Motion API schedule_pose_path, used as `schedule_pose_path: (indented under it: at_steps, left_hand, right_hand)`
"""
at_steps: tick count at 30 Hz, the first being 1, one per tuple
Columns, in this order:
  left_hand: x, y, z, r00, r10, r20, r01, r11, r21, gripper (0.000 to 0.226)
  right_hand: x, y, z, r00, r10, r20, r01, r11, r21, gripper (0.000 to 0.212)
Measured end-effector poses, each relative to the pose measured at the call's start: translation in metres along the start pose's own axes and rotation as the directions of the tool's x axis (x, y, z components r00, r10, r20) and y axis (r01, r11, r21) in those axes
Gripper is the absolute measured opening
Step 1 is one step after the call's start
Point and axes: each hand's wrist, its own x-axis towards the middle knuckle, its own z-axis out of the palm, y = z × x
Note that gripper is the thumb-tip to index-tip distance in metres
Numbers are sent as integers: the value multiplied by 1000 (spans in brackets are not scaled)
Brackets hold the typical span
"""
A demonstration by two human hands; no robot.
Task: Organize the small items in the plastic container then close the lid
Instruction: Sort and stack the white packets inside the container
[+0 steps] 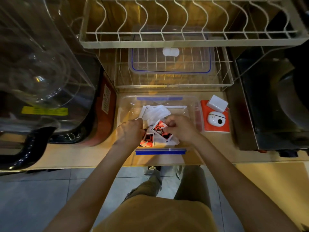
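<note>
Both my hands are inside the clear container (192,104), which stands on the counter (83,156) just below the wire rack (224,81). My left hand (129,131) has curled fingers on the white packets (155,113). My right hand (179,128) pinches a red-and-white packet (159,127). The lid (170,67) lies apart, on the rack.

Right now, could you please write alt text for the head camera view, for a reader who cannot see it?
Seen from above, a person's left hand and right hand sort white and red-black packets inside an open clear plastic container on a wooden counter. Its lid lies on a wire rack behind.
</note>
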Motion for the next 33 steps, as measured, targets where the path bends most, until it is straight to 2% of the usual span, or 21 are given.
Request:
schedule_pose_path:
  at_steps: [3,5,6,7,9,10,11,12,13,14,16,19,22,24,26,27,29,33]
  left_hand:
    - [-3,-4,-8,997,-64,-34,48,941,-336,21]
    - [-3,-4,-9,990,-139,9,117,792,-600,16]
    - [-3,-4,-7,980,-184,74,178,651,-738,10]
    - [-3,-2,-5,962,-208,175,254,458,-852,2]
    - [-5,2,0,918,-169,358,374,69,-925,6]
    - [-6,4,3,911,-130,391,382,-92,-920,6]
    - [-7,5,5,913,-92,398,372,-215,-903,8]
    - [-7,6,7,921,-59,386,355,-283,-891,12]
    - [-8,6,9,932,-28,362,337,-307,-890,16]
    - [-9,6,10,945,-8,327,311,-285,-907,18]
    - [-12,5,12,969,0,247,243,-183,-953,15]
    - [-13,0,10,983,-122,140,144,31,-989,18]
    - [-12,-11,7,967,-253,26,82,212,-974,16]
    - [-14,-17,6,956,-292,-16,66,269,-961,12]
    - [-16,-19,7,953,-303,0,64,201,-978,16]
    - [-18,-20,7,953,-301,26,70,137,-988,18]
    - [-20,-21,9,953,-297,63,84,59,-995,20]
    - [-24,-23,13,961,-265,76,84,17,-996,23]
  right_hand:
    - [2,-7,-4,994,38,-101,-11,965,262,7]
    - [1,-11,-5,982,107,-158,-19,879,477,13]
    - [0,-12,-4,978,133,-164,-20,830,557,15]
    - [-2,-13,-3,975,157,-157,-27,786,618,13]
    - [-6,-15,3,974,179,-138,-37,728,685,11]
    - [-8,-16,7,973,180,-142,-29,713,701,10]
    - [-10,-17,12,971,182,-152,-22,709,705,11]
    - [-10,-17,18,969,187,-161,-24,722,692,14]
    - [-11,-19,23,967,198,-160,-40,737,674,17]
    - [-10,-20,28,966,206,-155,-56,754,654,19]
    - [-8,-22,33,969,191,-158,-55,785,617,22]
    - [-4,-25,31,993,89,-83,-33,853,521,14]
    - [-1,-20,30,999,35,22,-41,910,412,15]
    - [-1,-16,36,998,-28,57,16,980,199,21]
    - [2,-14,45,989,-108,106,123,981,-152,27]
    - [5,-15,48,984,-125,126,153,955,-252,30]
    - [10,-18,52,981,-133,144,175,926,-335,33]
    - [16,-22,58,976,-167,141,211,882,-421,29]
